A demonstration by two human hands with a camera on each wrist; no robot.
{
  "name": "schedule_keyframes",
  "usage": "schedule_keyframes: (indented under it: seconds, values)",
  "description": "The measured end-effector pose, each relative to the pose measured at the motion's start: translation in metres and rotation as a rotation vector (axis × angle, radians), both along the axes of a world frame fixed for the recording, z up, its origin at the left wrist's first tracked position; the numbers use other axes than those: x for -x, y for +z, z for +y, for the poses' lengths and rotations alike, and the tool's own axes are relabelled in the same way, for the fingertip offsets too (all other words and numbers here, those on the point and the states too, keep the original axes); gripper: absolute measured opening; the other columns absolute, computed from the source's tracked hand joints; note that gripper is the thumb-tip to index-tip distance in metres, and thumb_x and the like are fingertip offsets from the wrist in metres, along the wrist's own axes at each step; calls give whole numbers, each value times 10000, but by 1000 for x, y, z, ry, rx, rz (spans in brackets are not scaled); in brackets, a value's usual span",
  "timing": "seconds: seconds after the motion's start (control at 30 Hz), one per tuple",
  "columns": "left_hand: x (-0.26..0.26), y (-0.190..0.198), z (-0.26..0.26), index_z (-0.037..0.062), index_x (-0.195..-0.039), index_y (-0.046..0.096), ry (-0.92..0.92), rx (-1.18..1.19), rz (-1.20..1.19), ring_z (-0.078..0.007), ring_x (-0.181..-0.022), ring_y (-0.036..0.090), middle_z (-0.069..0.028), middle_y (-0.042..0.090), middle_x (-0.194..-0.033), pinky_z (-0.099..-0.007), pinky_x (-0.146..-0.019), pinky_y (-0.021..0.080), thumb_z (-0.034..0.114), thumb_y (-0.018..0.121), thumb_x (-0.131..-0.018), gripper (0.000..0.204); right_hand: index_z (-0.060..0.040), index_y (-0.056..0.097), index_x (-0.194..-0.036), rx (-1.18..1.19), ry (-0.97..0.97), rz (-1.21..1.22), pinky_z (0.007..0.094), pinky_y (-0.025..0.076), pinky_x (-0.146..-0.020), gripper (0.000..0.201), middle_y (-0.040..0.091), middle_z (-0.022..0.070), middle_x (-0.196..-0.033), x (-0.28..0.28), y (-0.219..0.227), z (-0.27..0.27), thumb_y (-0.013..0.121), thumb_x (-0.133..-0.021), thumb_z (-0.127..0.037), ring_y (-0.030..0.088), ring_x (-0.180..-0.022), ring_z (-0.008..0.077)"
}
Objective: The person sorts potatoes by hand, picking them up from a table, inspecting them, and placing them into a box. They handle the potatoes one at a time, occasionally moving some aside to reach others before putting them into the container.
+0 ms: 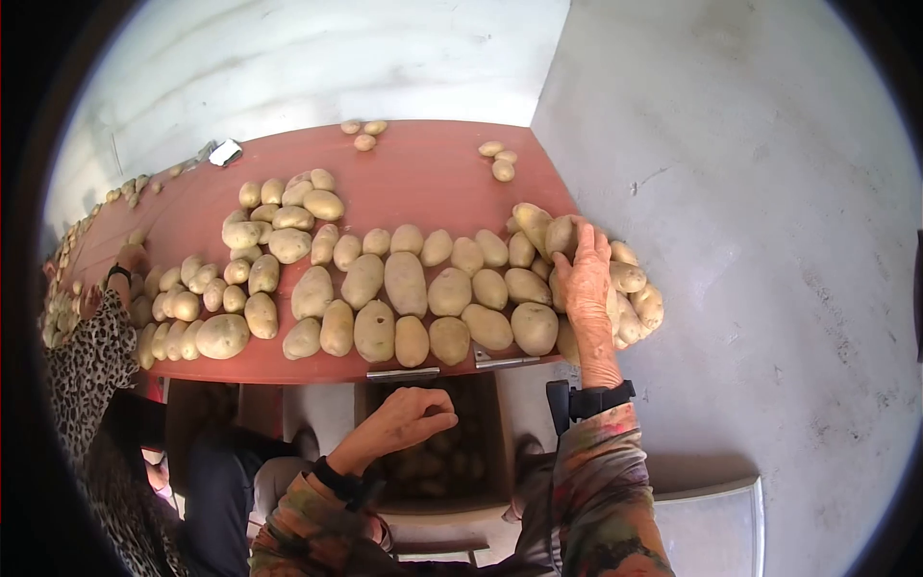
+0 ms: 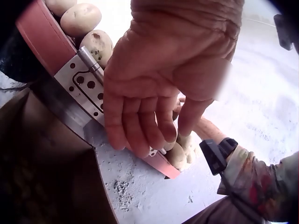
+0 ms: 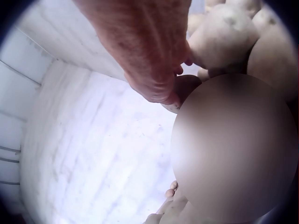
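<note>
At the right end of the table my right hand [image 1: 583, 279] grips a potato [image 1: 561, 237] on the pile, fingers over its far side. In the right wrist view, part of this potato [image 3: 186, 88] shows beneath the fingertips. More potatoes [image 1: 642, 306] lie heaped beside and under that hand. My left hand [image 1: 411, 421] hangs in front of the table edge, above a cardboard box, its fingers loosely bent and holding nothing. The left wrist view shows the bare palm of this left hand [image 2: 161, 79]. Rows of large potatoes [image 1: 405, 284] lie between the hands and the back of the table.
The red table [image 1: 423, 183] has metal hinges [image 1: 507, 362] on its front edge. Below stands the cardboard box [image 1: 495, 433] with potatoes inside. Small potatoes [image 1: 503, 170] lie in groups farther back. Another person's hand [image 1: 133, 258] works at the left. Pale walls [image 1: 673, 144] border the table.
</note>
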State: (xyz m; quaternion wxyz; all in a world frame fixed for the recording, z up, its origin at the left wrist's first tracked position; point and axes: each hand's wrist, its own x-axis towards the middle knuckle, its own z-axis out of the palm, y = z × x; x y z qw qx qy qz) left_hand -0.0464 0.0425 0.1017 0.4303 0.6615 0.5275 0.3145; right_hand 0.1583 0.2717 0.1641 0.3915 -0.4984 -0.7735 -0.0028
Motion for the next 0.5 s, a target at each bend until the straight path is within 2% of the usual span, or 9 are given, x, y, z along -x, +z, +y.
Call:
schedule_keyframes:
  seconds: [0.1, 0.17, 0.2, 0.27, 0.3, 0.33, 0.4, 0.47, 0.5]
  values:
    - [1, 0, 0, 1, -902, 640, 5, 0, -15, -163, -676, 587, -85, 623, -724, -320, -647, 471, 220, 644, -886, 219, -109, 476, -1270, -1, 66, -6, 484, 410, -1031, 604, 465, 175, -1319, 7, -10, 7, 729, -729, -14, 463, -1210, 403]
    - [0, -2, 0, 9, -919, 649, 48, -24, -66, -229, -684, 620, -114, 616, -724, -362, -643, 467, 234, 637, -884, 229, -115, 475, -1268, -28, 71, -35, 489, 418, -1021, 608, 453, 176, -1332, 10, -14, 8, 732, -726, -17, 467, -1206, 404]
    - [1, -5, 1, 9, -919, 649, 44, -27, -65, -229, -684, 620, -114, 616, -724, -362, -643, 467, 234, 637, -884, 229, -129, 474, -1279, -16, 14, -91, 489, 436, -1000, 628, 446, 177, -1326, 13, -14, 8, 732, -719, -12, 475, -1188, 403]
    - [3, -9, 4, -1, -948, 649, 88, -44, -232, -105, -741, 598, -30, 659, -807, -268, -680, 484, 186, 612, -935, 191, -143, 473, -1290, -7, -45, -147, 490, 454, -979, 648, 438, 178, -1320, 17, -13, 6, 732, -712, -6, 483, -1171, 401]
    - [3, -6, 5, -1, -948, 649, 84, -49, -231, -105, -741, 598, -30, 659, -807, -268, -680, 484, 186, 612, -935, 191, -154, 473, -1300, 43, -20, -145, 486, 470, -957, 667, 439, 177, -1299, 18, -10, 4, 732, -705, 0, 488, -1151, 397]
    - [4, -2, 5, -2, -946, 649, 129, 7, -354, -102, -760, 609, -29, 661, -820, -256, -697, 491, 178, 601, -945, 187, -165, 473, -1309, 92, 6, -144, 483, 485, -935, 686, 439, 177, -1278, 20, -7, 1, 731, -697, 6, 493, -1132, 394]
    - [5, 8, 6, -4, -944, 649, 163, 55, -477, -99, -778, 619, -29, 663, -832, -244, -714, 498, 169, 590, -954, 183, -166, 481, -1315, 40, 7, -147, 474, 499, -912, 693, 449, 173, -1233, 23, 1, -8, 725, -693, 19, 495, -1108, 391]
    - [13, 14, 6, -5, -952, 646, 212, 96, -528, -123, -799, 651, -58, 671, -845, -253, -742, 526, 164, 576, -962, 184, -164, 495, -1316, 82, 22, -165, 450, 465, -1007, 705, 434, 148, -1322, 26, 8, -16, 753, -685, 15, 465, -1224, 370]
    - [17, 12, 7, -5, -952, 646, 202, 93, -528, -123, -799, 651, -58, 671, -845, -253, -742, 526, 164, 576, -962, 184, -148, 495, -1311, 119, 52, -143, 453, 463, -996, 680, 455, 160, -1299, 25, 9, -16, 754, -696, -17, 454, -1233, 374]
